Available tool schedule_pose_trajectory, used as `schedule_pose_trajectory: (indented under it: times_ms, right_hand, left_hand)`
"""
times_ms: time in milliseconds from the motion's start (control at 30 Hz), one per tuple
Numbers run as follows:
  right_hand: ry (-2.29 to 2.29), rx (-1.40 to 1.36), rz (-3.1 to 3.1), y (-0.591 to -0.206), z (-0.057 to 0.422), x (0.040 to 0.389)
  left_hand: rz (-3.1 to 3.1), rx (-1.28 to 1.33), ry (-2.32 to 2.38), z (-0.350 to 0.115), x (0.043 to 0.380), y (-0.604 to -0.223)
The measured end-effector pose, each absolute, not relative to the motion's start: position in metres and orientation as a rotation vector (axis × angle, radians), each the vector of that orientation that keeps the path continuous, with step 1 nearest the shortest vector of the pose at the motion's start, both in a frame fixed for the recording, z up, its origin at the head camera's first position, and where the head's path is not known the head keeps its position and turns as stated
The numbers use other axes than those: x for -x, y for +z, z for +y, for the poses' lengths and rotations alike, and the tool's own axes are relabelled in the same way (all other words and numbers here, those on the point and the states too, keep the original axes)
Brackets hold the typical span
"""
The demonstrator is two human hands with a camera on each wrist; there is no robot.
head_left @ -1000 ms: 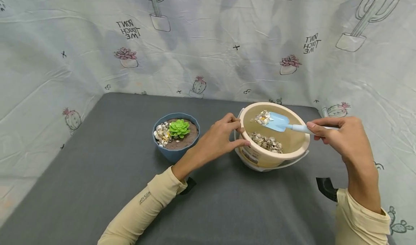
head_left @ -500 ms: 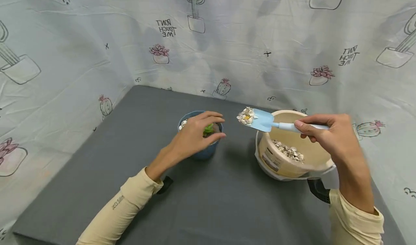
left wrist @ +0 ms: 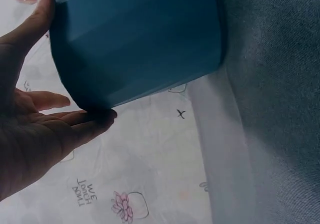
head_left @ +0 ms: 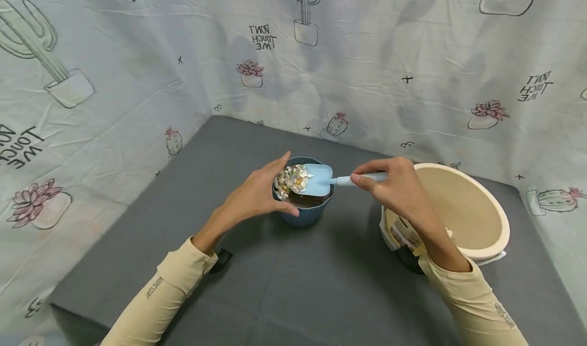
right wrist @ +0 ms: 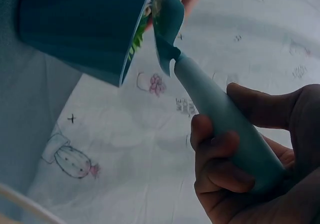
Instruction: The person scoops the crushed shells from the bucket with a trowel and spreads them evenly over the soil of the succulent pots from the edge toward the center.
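A light-blue hand trowel [head_left: 319, 180] lies over the mouth of a blue flower pot [head_left: 303, 216], its blade bearing small shells. More shells [head_left: 288, 182] show at the pot's left side. My right hand [head_left: 395, 184] grips the trowel's handle, with fingers curled round it in the right wrist view. My left hand [head_left: 252, 195] spans the pot's left side, thumb and fingers against the rim. In the left wrist view the fingertips [left wrist: 102, 119] press the pot's edge. The blade covers the green succulent in the head view, but its leaves [right wrist: 136, 45] peek past the rim in the right wrist view.
A cream bucket [head_left: 468, 195] stands on the right of the grey-covered table [head_left: 293, 290], partly behind the right forearm. A few shells [head_left: 448, 232] show inside it. A cactus-printed cloth [head_left: 367, 45] hangs behind and at both sides.
My right hand has carried the shell-laden trowel left from the bucket to over the pot. My left hand has left the bucket's rim and now holds the pot. The head view has turned left.
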State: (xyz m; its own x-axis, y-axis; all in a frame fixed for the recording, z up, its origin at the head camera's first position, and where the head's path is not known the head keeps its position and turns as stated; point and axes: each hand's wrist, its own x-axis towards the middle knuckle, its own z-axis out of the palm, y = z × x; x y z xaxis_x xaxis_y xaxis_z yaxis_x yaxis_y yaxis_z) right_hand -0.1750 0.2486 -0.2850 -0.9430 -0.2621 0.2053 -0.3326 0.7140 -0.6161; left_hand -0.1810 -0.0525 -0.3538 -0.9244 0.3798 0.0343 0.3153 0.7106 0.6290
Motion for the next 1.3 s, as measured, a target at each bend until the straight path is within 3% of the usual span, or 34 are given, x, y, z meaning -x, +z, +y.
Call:
schedule_pose_trajectory:
  times_ms: [633, 1300]
  right_hand:
    - [0.708, -0.950, -2.242, -0.297, 0.231, 0.165]
    - [0.648, -0.930, -2.151, -0.293, 0.251, 0.153]
  left_hand:
    - [2.821, -0.504, 1.060, -0.048, 0.181, -0.352]
    - [2.816, -0.430, 1.099, -0.048, 0.179, -0.358]
